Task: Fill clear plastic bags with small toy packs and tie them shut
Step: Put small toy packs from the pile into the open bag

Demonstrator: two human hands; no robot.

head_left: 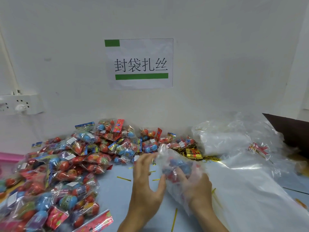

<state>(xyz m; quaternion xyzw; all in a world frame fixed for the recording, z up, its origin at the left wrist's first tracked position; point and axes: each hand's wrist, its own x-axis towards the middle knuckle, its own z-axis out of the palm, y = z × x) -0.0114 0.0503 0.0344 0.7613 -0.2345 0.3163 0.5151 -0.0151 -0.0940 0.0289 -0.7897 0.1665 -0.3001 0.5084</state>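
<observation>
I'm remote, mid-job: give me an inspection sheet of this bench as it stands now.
Surface: pale blue table, mostly covered.
Job's things: toy packs heaped left; clear bag with packs inside, held in front; gold ties bundled behind it.
Clutter: loose ties scattered; spare bags piled right.
Grippers: left hand open beside the bag; right hand grips it, blurred.
Cables: power strip on wall, one plug in.
Surroundings: white wall, sign, dark box far right.
</observation>
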